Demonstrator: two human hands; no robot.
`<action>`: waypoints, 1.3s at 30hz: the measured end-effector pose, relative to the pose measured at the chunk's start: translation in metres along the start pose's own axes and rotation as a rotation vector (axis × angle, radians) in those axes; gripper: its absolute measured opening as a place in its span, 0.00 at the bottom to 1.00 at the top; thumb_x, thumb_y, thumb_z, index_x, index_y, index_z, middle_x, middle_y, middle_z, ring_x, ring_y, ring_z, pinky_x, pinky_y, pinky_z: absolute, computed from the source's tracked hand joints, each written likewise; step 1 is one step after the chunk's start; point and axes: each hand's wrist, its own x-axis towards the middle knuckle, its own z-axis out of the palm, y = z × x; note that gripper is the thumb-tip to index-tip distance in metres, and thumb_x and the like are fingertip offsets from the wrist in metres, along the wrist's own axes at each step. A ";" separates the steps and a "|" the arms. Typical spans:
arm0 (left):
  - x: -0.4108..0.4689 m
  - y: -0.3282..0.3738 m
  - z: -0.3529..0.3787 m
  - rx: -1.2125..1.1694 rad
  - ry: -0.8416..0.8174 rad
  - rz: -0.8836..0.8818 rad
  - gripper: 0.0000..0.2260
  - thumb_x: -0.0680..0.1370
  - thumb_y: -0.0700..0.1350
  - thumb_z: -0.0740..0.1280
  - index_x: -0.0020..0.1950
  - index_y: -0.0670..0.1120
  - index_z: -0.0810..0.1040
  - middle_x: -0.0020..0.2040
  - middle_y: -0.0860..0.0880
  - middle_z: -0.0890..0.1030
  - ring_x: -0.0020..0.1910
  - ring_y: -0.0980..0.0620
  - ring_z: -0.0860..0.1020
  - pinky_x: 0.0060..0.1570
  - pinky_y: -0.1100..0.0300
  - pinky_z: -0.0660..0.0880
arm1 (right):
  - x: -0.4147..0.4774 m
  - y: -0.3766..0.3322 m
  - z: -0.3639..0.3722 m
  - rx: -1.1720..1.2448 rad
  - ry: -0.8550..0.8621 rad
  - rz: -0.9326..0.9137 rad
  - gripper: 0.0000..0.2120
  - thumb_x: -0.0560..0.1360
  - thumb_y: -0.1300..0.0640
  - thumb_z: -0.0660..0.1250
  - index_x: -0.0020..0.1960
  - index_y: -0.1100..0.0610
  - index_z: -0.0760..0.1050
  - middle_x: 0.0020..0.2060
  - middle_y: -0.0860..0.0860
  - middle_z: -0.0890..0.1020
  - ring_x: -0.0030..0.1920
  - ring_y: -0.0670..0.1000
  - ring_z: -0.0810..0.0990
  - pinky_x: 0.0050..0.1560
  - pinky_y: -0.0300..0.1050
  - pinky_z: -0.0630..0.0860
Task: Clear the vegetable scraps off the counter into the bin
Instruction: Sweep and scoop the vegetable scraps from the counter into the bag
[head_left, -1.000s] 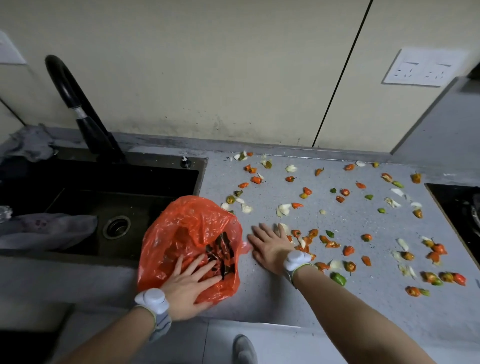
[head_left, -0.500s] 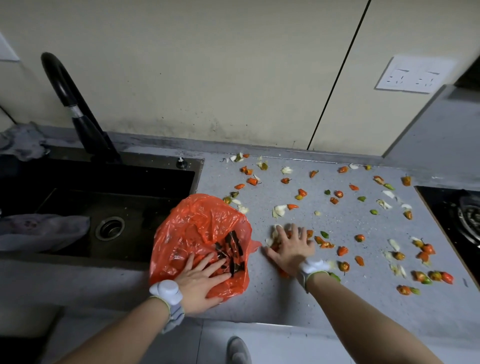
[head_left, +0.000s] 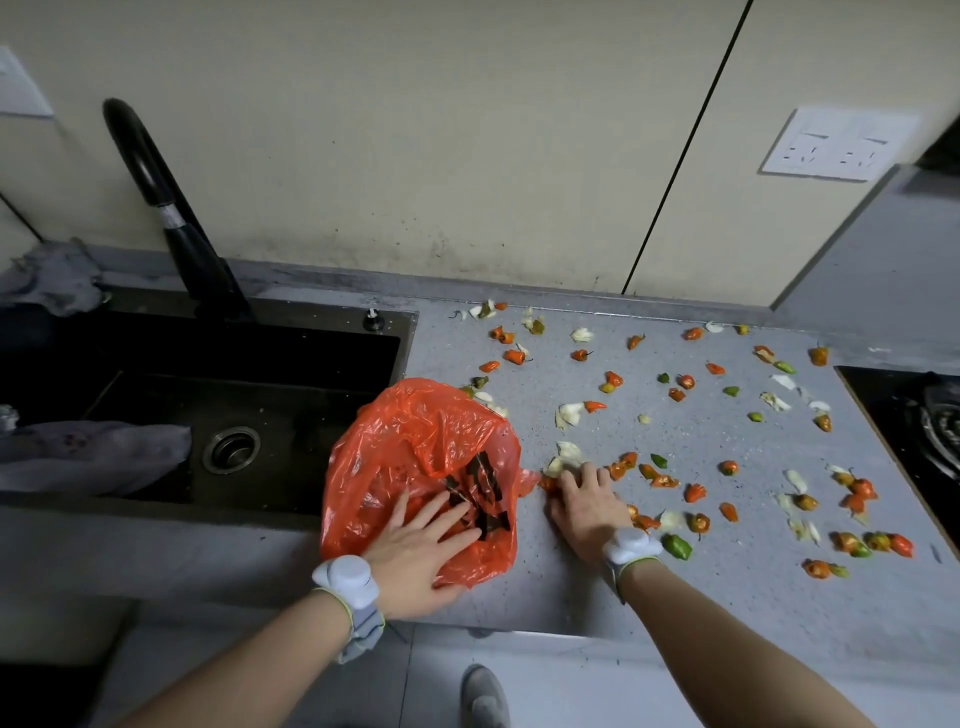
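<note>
Bag on counter edge, sink left, scraps right, stove far right
</note>
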 end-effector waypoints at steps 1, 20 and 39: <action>-0.001 0.002 -0.001 -0.002 0.009 -0.006 0.33 0.76 0.68 0.52 0.79 0.59 0.51 0.81 0.52 0.45 0.79 0.49 0.37 0.72 0.34 0.35 | 0.002 0.001 -0.001 0.017 -0.009 0.008 0.16 0.81 0.46 0.55 0.65 0.54 0.66 0.63 0.56 0.66 0.62 0.58 0.66 0.56 0.55 0.76; -0.033 0.016 0.002 -0.100 -0.079 -0.187 0.31 0.78 0.62 0.56 0.79 0.57 0.52 0.81 0.50 0.44 0.79 0.45 0.39 0.73 0.33 0.39 | 0.030 -0.006 -0.048 1.422 0.129 0.696 0.04 0.76 0.61 0.66 0.45 0.62 0.75 0.32 0.57 0.77 0.29 0.56 0.74 0.27 0.45 0.73; -0.037 0.016 0.009 -0.153 -0.040 -0.219 0.28 0.78 0.56 0.60 0.78 0.57 0.58 0.81 0.49 0.49 0.79 0.44 0.42 0.73 0.33 0.40 | 0.040 -0.177 -0.078 2.043 -0.423 0.430 0.06 0.78 0.62 0.62 0.43 0.59 0.75 0.32 0.54 0.77 0.29 0.49 0.76 0.23 0.36 0.66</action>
